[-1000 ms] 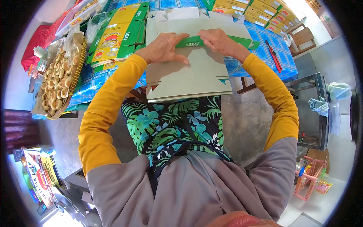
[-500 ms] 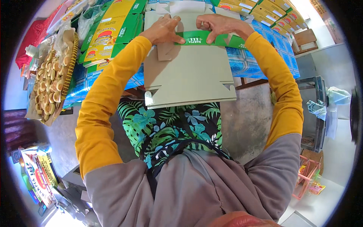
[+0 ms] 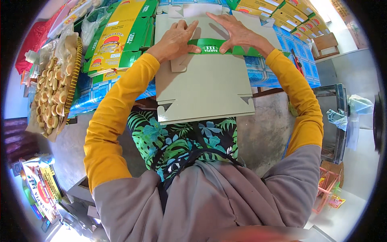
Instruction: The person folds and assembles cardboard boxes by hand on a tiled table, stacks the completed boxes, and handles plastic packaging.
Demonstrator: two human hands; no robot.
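Observation:
A flat grey cardboard box blank (image 3: pixel 205 90) lies before me, its notched near edge overhanging the table above my lap. Across its far part runs a raised green panel (image 3: pixel 209 45). My left hand (image 3: pixel 176 42) rests at the panel's left end, thumb against the green face and fingers stretched away over the grey board. At the right end, my right hand (image 3: pixel 238 34) is spread wide, its thumb on the panel and its index finger pointing inward. A grey tabbed flap (image 3: pixel 179 64) sticks out below my left hand. Both palms' undersides are hidden.
Folded yellow-green boxes (image 3: pixel 111 38) are stacked at left, beside a woven tray (image 3: pixel 74 76) of small round pastries. More yellow boxes (image 3: pixel 284 18) are piled at the far right. A blue patterned cloth (image 3: pixel 266 64) covers the table. A glass-sided case (image 3: pixel 332 109) stands at right.
The fingers of both hands have straightened, most clearly on the right hand, which has spread open. The cardboard blank and the hands sit slightly lower in the picture.

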